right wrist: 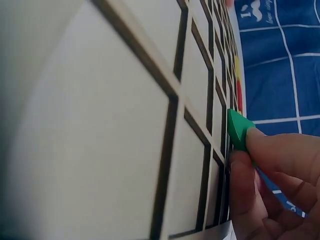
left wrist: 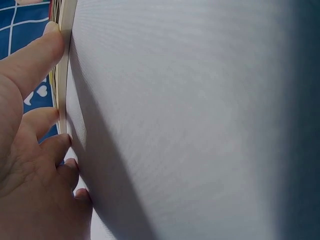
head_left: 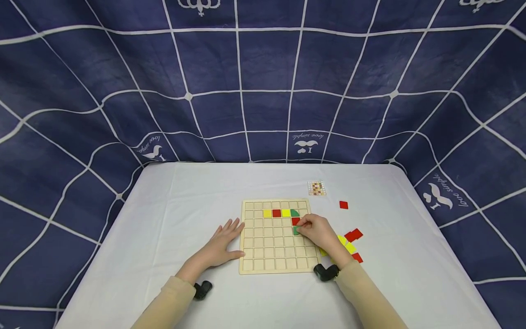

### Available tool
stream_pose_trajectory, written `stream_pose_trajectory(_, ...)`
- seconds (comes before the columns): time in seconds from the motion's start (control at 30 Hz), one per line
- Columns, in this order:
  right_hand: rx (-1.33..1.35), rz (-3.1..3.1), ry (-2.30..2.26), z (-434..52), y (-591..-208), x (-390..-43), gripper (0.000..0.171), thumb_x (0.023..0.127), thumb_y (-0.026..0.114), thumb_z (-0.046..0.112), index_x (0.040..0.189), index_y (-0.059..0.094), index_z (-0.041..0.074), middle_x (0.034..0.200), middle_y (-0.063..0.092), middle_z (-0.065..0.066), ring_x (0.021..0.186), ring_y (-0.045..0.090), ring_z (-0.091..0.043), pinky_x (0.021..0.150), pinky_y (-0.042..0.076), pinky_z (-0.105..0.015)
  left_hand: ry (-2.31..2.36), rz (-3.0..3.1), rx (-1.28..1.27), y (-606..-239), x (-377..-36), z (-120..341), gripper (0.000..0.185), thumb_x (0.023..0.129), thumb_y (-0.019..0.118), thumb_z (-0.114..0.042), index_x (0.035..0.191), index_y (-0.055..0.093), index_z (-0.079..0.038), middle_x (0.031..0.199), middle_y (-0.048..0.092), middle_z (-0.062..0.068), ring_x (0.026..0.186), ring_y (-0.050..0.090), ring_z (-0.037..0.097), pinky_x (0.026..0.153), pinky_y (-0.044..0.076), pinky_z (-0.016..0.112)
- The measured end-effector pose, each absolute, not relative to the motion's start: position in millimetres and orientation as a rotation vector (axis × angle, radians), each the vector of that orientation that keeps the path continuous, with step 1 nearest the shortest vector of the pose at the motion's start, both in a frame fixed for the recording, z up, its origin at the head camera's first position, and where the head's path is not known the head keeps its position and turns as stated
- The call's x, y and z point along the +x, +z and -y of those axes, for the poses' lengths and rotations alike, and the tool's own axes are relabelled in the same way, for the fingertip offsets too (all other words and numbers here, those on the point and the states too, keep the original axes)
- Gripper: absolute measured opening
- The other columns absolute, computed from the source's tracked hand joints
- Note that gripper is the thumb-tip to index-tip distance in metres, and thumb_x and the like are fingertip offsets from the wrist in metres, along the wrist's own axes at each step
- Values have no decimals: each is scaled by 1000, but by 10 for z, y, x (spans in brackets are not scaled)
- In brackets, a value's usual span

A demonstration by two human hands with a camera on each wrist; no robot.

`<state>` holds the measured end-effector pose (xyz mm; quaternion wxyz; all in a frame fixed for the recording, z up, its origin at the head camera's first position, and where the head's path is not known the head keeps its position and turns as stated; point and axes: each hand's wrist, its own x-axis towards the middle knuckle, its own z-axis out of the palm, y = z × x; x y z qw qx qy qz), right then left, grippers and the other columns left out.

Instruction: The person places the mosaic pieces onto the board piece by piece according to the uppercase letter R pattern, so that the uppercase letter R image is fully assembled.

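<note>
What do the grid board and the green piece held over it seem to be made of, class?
Grid board: pale, matt wood, probably thin plywood; dark, burnt-looking grid lines suggest laser cutting. Green piece, pinched by the right hand: smooth, evenly coloured, perhaps painted wood or plastic; the look leaves it open.

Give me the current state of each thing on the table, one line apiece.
Wooden grid board: flat on the table, mostly empty cells.
Placed tiles: yellow, red, yellow, green in one row; one red below.
Green tile: pinched, tilted over a cell.
Right hand: pinches the green tile.
Left hand: fingers straight against the board's left edge.
Loose tiles: lying right of the board.
</note>
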<state>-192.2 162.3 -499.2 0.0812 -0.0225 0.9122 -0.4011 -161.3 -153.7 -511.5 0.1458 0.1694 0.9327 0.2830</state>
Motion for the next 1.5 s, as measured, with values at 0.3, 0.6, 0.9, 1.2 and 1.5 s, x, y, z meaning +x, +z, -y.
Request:
stream_pose_trajectory(0.3,-92,-2794,-1147,-1564,-4965,-1924,5,84,76,9,83,71,8,84,59,-4,73,54,-13,64,47,-22,802,-2680,481,-5109,-1609,1542,86,85,75,-37,155,32,-11,164,19,13,154,8,34,124,6,54)
stream_pose_trajectory(0.6,-67,-2818,-1083,-1515,-4962,-1903,9,84,77,11,84,69,8,83,58,-4,72,52,-14,65,45,-24,819,-2672,476,-5103,-1607,1544,87,85,75,-36,155,31,-11,165,18,12,154,8,33,124,5,54)
stream_pose_trajectory(0.9,-45,-2838,-1080,-1589,-4937,-1906,11,84,78,15,86,69,9,86,58,-3,73,52,-15,66,44,-24,810,-2672,471,-5117,-1616,1540,87,85,75,-38,155,31,-12,165,18,10,154,7,32,125,5,53)
stream_pose_trajectory(1.2,127,-2812,-1197,-2062,-4858,-2055,15,93,68,19,101,69,6,89,65,-7,74,55,-18,64,47,-24,805,-2681,478,-5121,-1621,1539,87,85,75,-38,155,32,-10,164,19,12,154,7,33,124,5,55)
stream_pose_trajectory(1.5,145,-2730,-1174,-2234,-4901,-2039,23,91,70,18,109,68,3,96,68,-10,80,58,-19,69,48,-23,820,-2680,485,-5123,-1620,1550,87,85,76,-37,155,32,-10,164,19,12,154,8,33,124,5,55)
